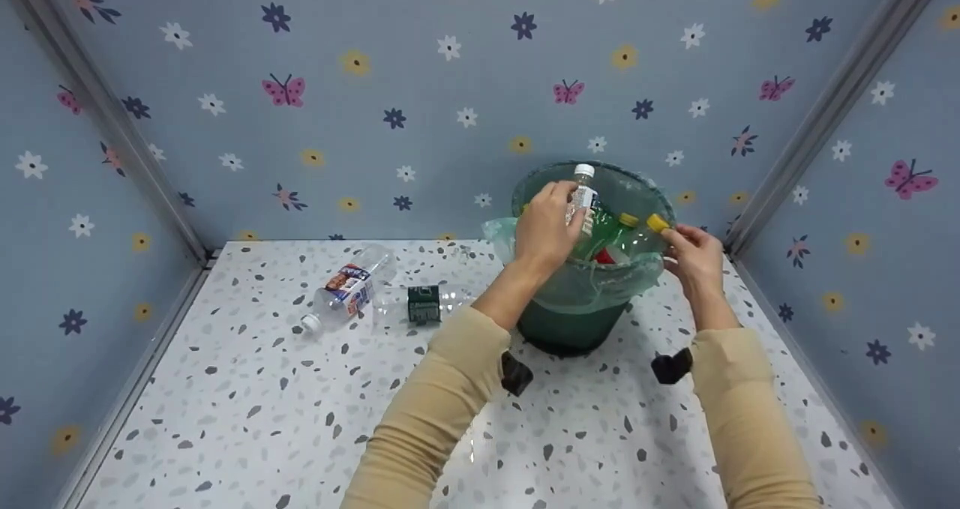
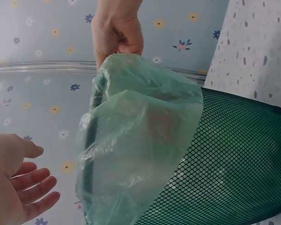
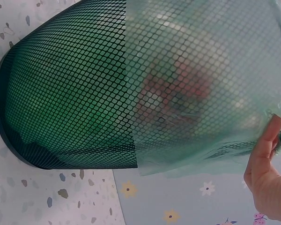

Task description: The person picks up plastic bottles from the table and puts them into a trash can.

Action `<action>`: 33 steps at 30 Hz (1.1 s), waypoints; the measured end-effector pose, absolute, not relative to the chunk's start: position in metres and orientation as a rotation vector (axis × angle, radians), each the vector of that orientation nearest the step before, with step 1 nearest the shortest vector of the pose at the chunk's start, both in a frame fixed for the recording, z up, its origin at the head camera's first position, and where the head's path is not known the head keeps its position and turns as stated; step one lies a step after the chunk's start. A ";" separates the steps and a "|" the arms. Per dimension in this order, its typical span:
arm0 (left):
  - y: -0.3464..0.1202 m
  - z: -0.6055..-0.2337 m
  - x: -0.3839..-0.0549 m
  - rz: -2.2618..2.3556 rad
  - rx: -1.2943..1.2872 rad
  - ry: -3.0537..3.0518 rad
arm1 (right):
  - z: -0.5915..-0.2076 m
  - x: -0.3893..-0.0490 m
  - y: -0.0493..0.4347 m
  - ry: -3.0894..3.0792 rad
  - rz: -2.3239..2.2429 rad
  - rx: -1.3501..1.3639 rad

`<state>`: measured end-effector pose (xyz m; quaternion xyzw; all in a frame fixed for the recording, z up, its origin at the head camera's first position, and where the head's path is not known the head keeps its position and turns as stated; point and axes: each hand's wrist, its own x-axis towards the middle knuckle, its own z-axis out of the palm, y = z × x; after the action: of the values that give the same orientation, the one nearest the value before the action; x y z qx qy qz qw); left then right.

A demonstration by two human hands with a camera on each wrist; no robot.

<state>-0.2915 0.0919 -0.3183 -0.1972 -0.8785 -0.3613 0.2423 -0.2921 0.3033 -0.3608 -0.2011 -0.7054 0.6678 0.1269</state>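
On the left part of the white speckled surface (image 1: 247, 396), a clear bottle with a multicoloured label (image 1: 349, 288) lies on its side, oblique, its white cap pointing toward the viewer and left. Just right of it lies a clear bottle with a dark label (image 1: 424, 304), roughly crosswise.

Right of centre stands a green mesh bin (image 1: 574, 329), upright, its translucent green liner (image 1: 592, 288) folded over the rim. Left hand (image 1: 547, 228) is above the bin mouth, near side of the back wall (image 1: 450, 119). Left wrist view: fingers loosely spread, thumb well apart, holding nothing. Just beside these fingers in head view, a small white-capped bottle (image 1: 587, 198) is at the bin mouth, cap up; contact with the hand cannot be told. Inside the bin: a green bottle (image 1: 600, 224) and, farther right, a clear bottle with a yellow cap (image 1: 658, 223).

Right hand (image 1: 696, 258) is at the bin's right rim, fingers curled, pinching the liner edge; the yellow cap is near its fingertips.
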 end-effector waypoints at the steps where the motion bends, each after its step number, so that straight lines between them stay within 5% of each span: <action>1: 0.089 -0.319 -0.290 -1.003 -0.541 -2.382 | -0.361 -0.292 0.303 -2.055 1.939 -0.586; 12: 0.046 -0.336 -0.278 -1.110 -0.573 -2.238 | -0.360 -0.293 0.304 -2.036 1.950 -0.578; 33: -0.030 -0.454 -0.299 -0.994 -0.345 -2.489 | -0.362 -0.292 0.304 -2.030 1.961 -0.574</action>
<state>-0.2992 -0.0305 -0.4539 -0.1244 -0.8990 -0.3591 0.2177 -0.2924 0.3041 -0.3624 -0.1977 -0.6987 0.6751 0.1302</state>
